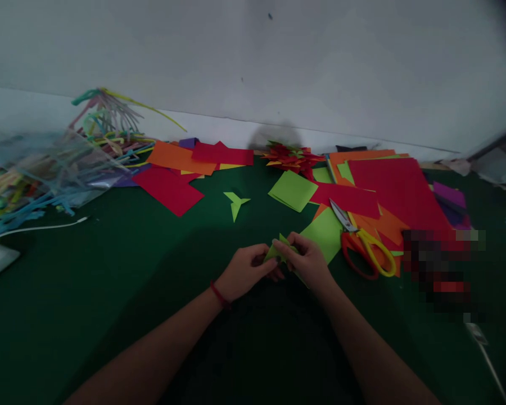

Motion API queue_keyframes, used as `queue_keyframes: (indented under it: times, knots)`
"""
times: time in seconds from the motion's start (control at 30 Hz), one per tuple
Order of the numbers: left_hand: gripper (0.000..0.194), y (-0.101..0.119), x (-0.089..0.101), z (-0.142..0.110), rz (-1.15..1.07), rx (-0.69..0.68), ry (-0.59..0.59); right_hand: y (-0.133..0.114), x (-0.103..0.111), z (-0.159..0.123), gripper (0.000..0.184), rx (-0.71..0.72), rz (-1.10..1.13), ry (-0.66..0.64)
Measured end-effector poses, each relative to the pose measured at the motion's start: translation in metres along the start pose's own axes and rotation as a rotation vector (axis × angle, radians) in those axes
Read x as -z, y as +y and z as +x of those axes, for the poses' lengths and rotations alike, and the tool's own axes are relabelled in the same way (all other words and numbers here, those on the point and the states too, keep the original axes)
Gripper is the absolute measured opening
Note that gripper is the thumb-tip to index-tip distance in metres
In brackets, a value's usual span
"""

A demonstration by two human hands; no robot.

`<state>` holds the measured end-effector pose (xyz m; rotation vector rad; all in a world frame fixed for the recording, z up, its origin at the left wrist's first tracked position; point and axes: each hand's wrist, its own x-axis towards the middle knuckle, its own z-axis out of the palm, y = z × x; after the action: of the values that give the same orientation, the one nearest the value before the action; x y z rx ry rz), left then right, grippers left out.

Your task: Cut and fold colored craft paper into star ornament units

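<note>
Between my two hands is a small folded piece of light green paper [272,254], partly covered by the fingers. My left hand [245,271], with a dark red band at the wrist, pinches its left side. On the other side my right hand [311,262] grips it with thumb and fingers. Just beyond the hands lies a three-pointed green folded paper shape [236,203]. A stack of green paper squares [293,191] rests further back. Close to my right hand are a green sheet [326,233] and scissors [362,239] with red and yellow handles, blades apart.
Red and orange paper sheets [392,185] are piled at the right; more red sheets [168,188] lie at the back left. A spiky red-and-green paper piece [290,156] sits by the wall. Pipe cleaners [37,174] fill a plastic bag at left. A white cable [42,228] runs below it.
</note>
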<state>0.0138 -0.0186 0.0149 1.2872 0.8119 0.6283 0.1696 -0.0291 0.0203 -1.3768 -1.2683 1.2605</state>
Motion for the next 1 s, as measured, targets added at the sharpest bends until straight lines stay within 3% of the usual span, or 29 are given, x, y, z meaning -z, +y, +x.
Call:
queue_keyframes:
  times: [0.27, 0.37, 0.47, 0.53, 0.63, 0.73, 0.83, 0.9, 1.0]
  knots:
    - [0.019, 0.007, 0.004, -0.002, 0.286, -0.068, 0.046, -0.001, 0.006, 0.001, 0.022, 0.038, -0.012, -0.121]
    - [0.028, 0.007, 0.002, -0.003, 0.253, -0.106, 0.062, 0.002, 0.011, 0.004, 0.024, 0.047, 0.048, -0.039]
    - [0.026, 0.006, 0.0, 0.001, 0.41, -0.171, 0.167, 0.007, 0.021, 0.012, 0.025, 0.02, 0.221, 0.089]
    - [0.026, 0.005, -0.001, 0.011, 0.576, -0.254, 0.209, 0.01, 0.03, 0.019, 0.028, 0.007, 0.432, 0.234]
    - [0.037, 0.008, 0.0, 0.043, 0.801, -0.355, 0.203, 0.013, 0.043, 0.028, 0.035, 0.099, 0.686, 0.38]
    - [0.046, 0.013, 0.002, 0.086, 1.02, -0.414, 0.157, 0.015, 0.054, 0.034, 0.034, 0.123, 0.75, 0.407]
    - [0.053, 0.012, 0.002, 0.118, 1.238, -0.341, 0.128, 0.017, 0.06, 0.037, 0.034, 0.104, 0.774, 0.409]
    - [0.051, 0.008, 0.0, 0.123, 1.316, -0.281, 0.096, 0.018, 0.062, 0.038, 0.036, 0.094, 0.794, 0.415]
    - [0.046, 0.001, -0.007, 0.106, 1.318, -0.298, 0.049, 0.02, 0.064, 0.039, 0.035, 0.076, 0.829, 0.41]
